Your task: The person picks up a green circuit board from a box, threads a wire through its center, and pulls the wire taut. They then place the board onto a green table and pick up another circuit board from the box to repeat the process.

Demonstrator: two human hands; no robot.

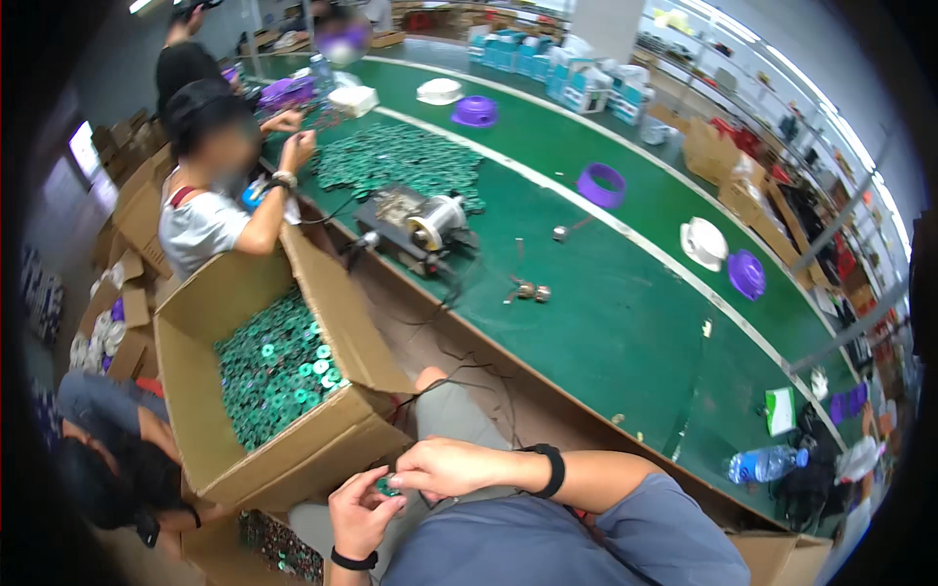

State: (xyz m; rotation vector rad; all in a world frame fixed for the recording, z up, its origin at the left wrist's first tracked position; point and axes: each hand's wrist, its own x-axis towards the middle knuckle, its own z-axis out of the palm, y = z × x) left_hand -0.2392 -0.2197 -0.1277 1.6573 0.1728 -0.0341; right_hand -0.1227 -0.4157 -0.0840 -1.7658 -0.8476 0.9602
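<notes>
The seated worker's left hand (360, 510) and right hand (438, 469) pinch a small, round green disc (388, 486), near, beside an open brown cardboard box (303, 457). Inside, green ring-shaped discs (269, 366) lie heaped.

Green disc (388, 485), tan carton (293, 447), black wristband (554, 471), grey-blue shirt (557, 547), purple ring (593, 195), white-striped green table (616, 303).

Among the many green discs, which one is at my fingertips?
The small green disc between your left hand and right hand; other discs lie piled in the cardboard box or on the green table.
</notes>
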